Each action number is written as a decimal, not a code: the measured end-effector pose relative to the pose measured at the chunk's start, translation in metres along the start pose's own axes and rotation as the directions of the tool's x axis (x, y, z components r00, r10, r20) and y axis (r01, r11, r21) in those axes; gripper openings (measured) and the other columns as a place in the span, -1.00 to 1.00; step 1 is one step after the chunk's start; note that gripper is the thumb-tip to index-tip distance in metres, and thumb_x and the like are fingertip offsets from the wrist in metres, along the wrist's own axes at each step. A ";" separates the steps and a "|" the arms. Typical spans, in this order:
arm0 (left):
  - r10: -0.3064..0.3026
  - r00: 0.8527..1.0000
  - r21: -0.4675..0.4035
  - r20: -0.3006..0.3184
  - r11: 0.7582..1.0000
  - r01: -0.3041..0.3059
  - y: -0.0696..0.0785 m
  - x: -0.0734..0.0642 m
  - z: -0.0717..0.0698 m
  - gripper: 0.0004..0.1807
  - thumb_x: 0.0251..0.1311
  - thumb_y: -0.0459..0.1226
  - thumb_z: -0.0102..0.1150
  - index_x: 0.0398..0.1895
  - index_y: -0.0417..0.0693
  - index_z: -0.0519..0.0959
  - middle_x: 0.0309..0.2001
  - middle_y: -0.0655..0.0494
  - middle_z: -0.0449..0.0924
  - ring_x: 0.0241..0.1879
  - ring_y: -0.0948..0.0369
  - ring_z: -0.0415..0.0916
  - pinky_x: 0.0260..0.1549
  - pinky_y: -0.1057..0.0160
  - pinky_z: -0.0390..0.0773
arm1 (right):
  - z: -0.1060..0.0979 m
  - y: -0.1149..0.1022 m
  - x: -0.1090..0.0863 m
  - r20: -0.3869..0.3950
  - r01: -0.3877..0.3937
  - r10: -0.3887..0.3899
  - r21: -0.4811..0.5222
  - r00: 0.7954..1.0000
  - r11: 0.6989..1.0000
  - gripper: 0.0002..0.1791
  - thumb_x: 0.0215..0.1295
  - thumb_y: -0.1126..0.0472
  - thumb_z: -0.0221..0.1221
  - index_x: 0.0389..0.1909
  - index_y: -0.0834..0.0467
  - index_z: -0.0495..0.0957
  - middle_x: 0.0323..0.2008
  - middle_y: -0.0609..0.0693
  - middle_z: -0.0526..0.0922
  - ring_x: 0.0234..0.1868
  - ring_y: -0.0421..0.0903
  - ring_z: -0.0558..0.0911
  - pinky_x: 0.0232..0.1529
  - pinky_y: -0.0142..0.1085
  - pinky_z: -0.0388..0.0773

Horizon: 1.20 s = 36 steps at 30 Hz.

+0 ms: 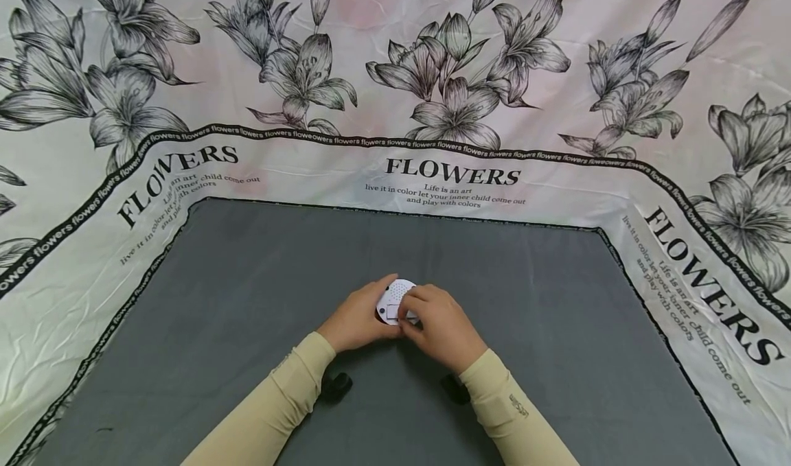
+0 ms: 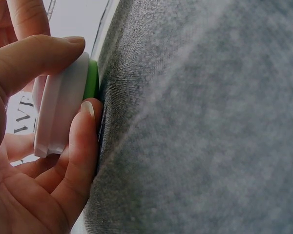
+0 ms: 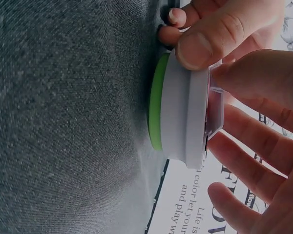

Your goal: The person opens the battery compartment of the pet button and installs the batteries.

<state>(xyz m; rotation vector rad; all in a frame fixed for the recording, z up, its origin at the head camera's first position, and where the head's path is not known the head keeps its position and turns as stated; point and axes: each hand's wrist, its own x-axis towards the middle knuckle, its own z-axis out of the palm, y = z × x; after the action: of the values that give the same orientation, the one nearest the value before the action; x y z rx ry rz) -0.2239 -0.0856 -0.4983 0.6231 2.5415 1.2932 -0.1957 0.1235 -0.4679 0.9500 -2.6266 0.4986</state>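
Observation:
A round white push-button device (image 1: 398,293) with a green button top (image 3: 157,102) sits face down close over the grey cloth. Its back, turned up in the head view, has small speaker holes and a rectangular battery compartment. The left hand (image 1: 361,318) grips the device round its white rim, with thumb (image 2: 58,56) and fingers on opposite sides. At the back of the device, the right hand (image 1: 441,325) pinches a small battery cover (image 3: 216,112), which stands out at an angle from the housing in the right wrist view. The compartment's inside is hidden behind the right fingers.
A grey cloth panel (image 1: 278,267) lies under the hands, bordered by white fabric (image 1: 334,171) printed with black flowers and lettering. Dark wrist straps (image 1: 336,388) show beneath both beige sleeves (image 1: 272,397).

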 end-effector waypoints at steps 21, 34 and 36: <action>-0.017 1.000 0.017 0.001 1.000 0.017 0.004 -0.002 -0.002 0.11 0.20 -0.07 0.59 0.75 -0.02 0.17 0.42 -0.08 0.54 0.13 0.10 0.56 0.09 0.02 0.60 | 0.004 -0.002 0.000 -0.030 -0.002 0.000 -0.043 1.000 0.999 -0.77 0.21 0.26 0.56 -0.39 -0.01 0.65 -0.27 -0.14 0.69 -0.17 -0.12 0.66 -0.03 -0.13 0.65; -0.017 1.000 0.022 -0.002 1.000 0.017 0.005 -0.001 -0.002 0.11 0.19 -0.09 0.58 0.74 -0.03 0.18 0.40 -0.08 0.55 0.14 0.10 0.56 0.11 0.02 0.60 | 0.005 -0.003 0.000 -0.030 -0.012 0.011 -0.040 0.999 0.999 -0.77 0.23 0.26 0.55 -0.38 -0.01 0.65 -0.24 -0.14 0.70 -0.14 -0.13 0.67 -0.01 -0.14 0.67; -0.017 1.000 0.020 -0.002 1.000 0.017 0.005 -0.001 -0.002 0.11 0.19 -0.10 0.58 0.74 -0.03 0.18 0.40 -0.08 0.55 0.13 0.10 0.56 0.10 0.03 0.59 | 0.005 -0.003 0.000 -0.029 -0.012 0.010 -0.043 1.000 0.999 -0.77 0.24 0.26 0.55 -0.38 -0.01 0.65 -0.24 -0.15 0.71 -0.13 -0.13 0.67 0.00 -0.14 0.67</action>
<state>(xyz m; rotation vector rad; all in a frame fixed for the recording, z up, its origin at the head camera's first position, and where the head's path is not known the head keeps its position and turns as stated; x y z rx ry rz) -0.2221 -0.0852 -0.4925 0.6041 2.5586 1.2644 -0.1945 0.1195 -0.4715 0.9087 -2.6073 0.4530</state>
